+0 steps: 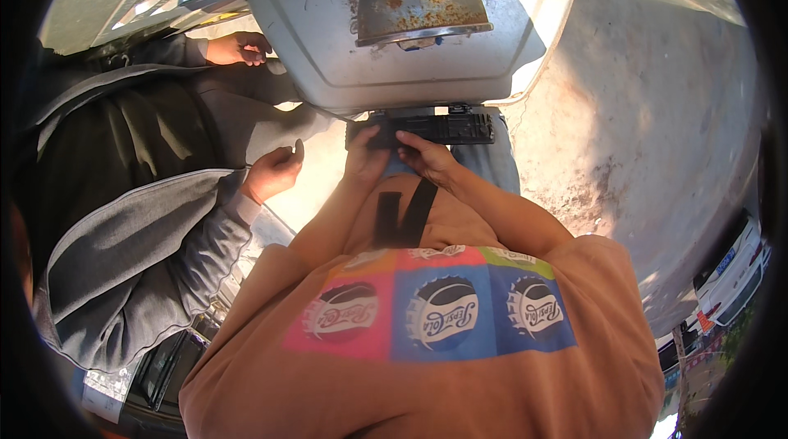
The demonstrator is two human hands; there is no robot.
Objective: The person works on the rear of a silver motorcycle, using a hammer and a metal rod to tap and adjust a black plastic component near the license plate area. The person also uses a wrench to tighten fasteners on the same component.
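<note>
A long black plastic part [460,129], with ribs and slots along it, lies crosswise in front of me, just below the edge of a white panel [328,70]. My left hand [368,158] grips its left end, thumb on top. My right hand [428,157] holds it near the middle, its thumb pressed on the near edge and the fingers partly hidden beneath. The right end of the part sticks out free. What exactly this part belongs to I cannot tell.
A rusty dome-shaped metal housing [423,0] stands out from the panel. On my left a person in a grey jacket [156,234] has one hand [275,172] close to my left forearm and another [238,48] by the panel. Concrete ground [624,111] spreads right, with a white car [733,271] beyond.
</note>
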